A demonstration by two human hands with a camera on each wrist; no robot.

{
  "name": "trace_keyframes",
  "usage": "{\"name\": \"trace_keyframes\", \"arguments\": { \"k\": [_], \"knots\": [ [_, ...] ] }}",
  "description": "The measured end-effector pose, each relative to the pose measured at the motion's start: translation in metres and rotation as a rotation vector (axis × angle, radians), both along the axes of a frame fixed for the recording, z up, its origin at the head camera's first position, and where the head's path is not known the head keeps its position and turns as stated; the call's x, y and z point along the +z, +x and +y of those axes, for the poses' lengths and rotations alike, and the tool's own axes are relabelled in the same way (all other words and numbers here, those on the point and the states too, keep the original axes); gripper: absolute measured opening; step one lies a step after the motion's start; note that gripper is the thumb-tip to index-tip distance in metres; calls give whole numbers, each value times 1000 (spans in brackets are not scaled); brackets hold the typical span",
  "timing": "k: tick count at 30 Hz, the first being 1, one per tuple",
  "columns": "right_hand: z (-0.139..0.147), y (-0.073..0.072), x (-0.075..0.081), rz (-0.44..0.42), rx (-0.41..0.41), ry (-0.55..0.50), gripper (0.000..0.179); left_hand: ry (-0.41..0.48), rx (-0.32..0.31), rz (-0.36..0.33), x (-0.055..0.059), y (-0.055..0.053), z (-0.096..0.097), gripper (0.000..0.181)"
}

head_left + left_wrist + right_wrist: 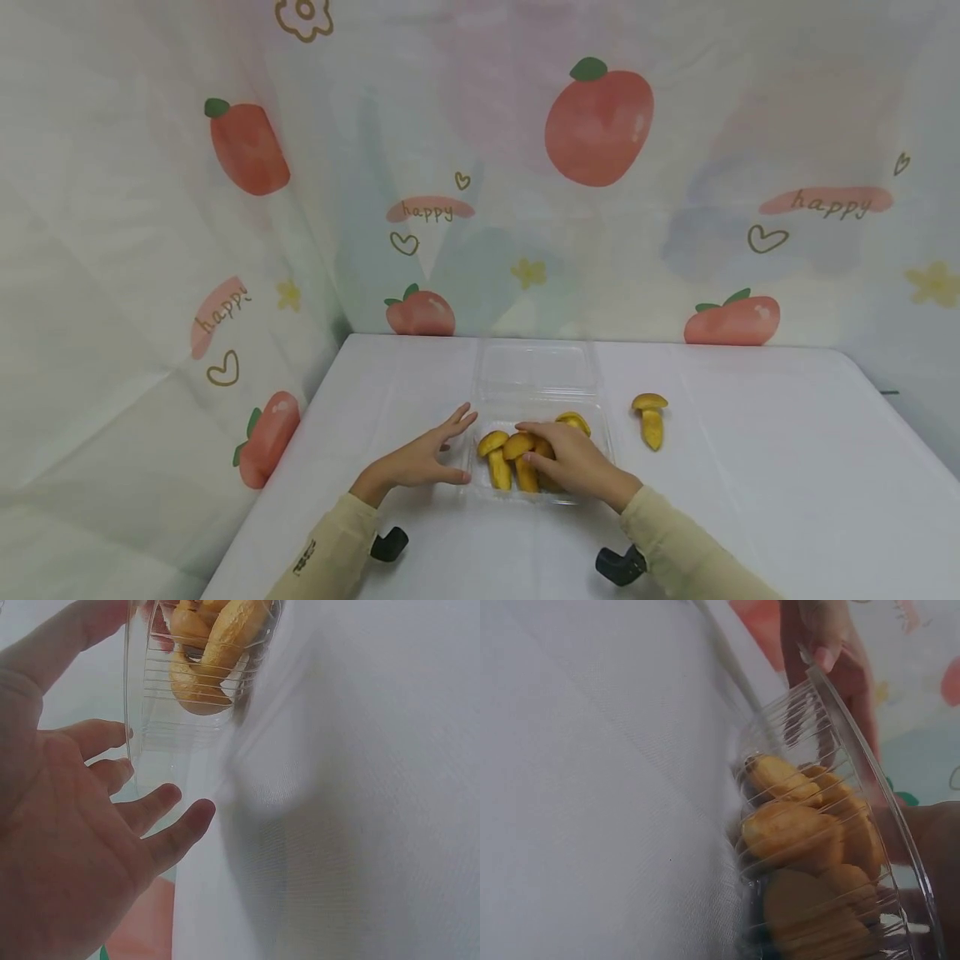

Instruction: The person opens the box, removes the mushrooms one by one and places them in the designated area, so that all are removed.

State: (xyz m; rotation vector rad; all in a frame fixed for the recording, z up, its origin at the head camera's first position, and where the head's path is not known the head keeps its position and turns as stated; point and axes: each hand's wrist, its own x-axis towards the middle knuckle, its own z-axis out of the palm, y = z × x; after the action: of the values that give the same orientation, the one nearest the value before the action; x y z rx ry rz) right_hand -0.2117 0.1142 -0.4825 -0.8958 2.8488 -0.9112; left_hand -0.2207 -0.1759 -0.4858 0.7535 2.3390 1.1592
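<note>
My left grip (423, 457) spreads beside the clear container (604, 423); my right grip (576, 460) covers yellow mushrooms (494, 445) inside, pinching or not, I can't tell. Arranging, apparently; next calls for freeing fingers, the loose mushroom (651, 427) lying right on the table (757, 467).

Pale khaki sleeves (690, 542), small dark marking (303, 557) on the left one, black rounded pieces (621, 566) beside both

Mushrooms (498, 468) in container (517, 412), lid (536, 367) behind, another mushroom (651, 422) right.
</note>
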Motion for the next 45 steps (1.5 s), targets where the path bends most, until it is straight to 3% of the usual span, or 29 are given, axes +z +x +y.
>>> {"name": "trace_keyframes", "arguments": {
  "k": [10, 21, 45],
  "knots": [
    [0, 1, 5, -31, -9, -1, 40, -3, -11, 10, 0, 0, 0, 94],
    [10, -1, 7, -121, 71, -172, 38, -6, -5, 5, 3, 3, 0, 94],
    [36, 14, 43, -113, -14, -358, 48, -17, -3, 10, 2, 3, 0, 94]
  ]
}}
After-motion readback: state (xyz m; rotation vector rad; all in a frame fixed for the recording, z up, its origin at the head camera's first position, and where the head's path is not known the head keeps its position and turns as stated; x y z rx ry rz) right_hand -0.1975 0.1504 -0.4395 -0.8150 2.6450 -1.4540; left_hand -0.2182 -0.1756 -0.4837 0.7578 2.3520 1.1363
